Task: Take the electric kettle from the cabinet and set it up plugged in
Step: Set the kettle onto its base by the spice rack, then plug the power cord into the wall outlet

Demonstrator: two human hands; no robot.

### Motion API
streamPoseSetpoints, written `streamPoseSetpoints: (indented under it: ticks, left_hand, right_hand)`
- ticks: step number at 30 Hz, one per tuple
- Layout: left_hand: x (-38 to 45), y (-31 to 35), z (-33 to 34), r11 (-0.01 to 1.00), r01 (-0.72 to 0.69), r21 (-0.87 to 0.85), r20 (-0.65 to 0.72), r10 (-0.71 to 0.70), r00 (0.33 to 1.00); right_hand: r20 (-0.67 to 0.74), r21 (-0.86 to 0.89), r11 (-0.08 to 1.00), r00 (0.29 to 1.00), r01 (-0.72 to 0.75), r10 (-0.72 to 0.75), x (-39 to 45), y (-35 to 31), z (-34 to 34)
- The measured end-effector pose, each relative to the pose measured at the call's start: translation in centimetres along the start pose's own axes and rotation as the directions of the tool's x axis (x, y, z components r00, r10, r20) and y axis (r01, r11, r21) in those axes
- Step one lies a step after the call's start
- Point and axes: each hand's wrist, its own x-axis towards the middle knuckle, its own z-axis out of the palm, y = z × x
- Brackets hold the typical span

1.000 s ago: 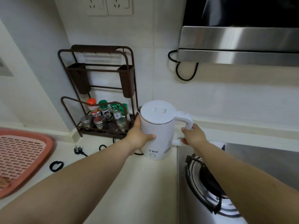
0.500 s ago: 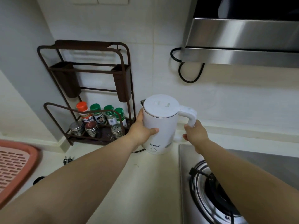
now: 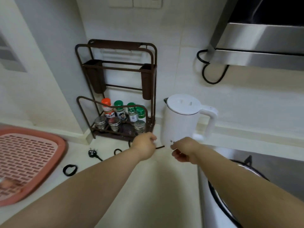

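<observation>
Head view: smooth white cylindrical kettle [image 3: 180, 122] (lid shut) stands upright.

- In front of me, a white tiled wall [image 3: 181, 46] with sockets [image 3: 134, 2] at the top.
- A steel range hood [image 3: 263, 43] upper right.
- A brown wire rack [image 3: 115, 68] stands on my pale table [image 3: 148, 186].

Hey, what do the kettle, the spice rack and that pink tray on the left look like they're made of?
Kettle: seems matte white plastic, smooth and seamless with a moulded handle; any metal lining is hidden.
Spice rack: looks like thin bent metal rod and tube with a dark brown coating.
Pink tray: probably moulded plastic, judging by its uniform slotted grid and rounded rim.
</observation>
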Motion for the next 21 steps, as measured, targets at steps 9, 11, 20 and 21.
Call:
streamPoseSetpoints:
  ticks: [9,11,20,21]
  left_hand:
    - [-4.4,-15.3,-10.5,0.865,0.38,0.327,-0.188,-0.335,0.923]
    - [-4.1,-17.5,-11.3,0.869,0.38,0.318,-0.173,-0.34,0.924]
    - [-0.1,-20.9,-9.0,0.918,0.188,0.35,0.006,-0.203,0.979]
    - [0.0,-21.2,-8.9,0.921,0.18,0.345,0.006,-0.194,0.981]
  right_hand:
    - [0.209,-0.134,0.946,0.942,0.295,-0.264,0.7,-2.1,14.2]
    - [0.23,-0.176,0.927,0.929,0.332,-0.289,1.5,-2.3,16.7]
    - [0.349,-0.578,0.715,0.911,0.393,-0.219,4.8,-1.6,21.6]
    - [0.335,-0.591,0.708,0.916,0.388,-0.222,4.9,-1.5,21.7]
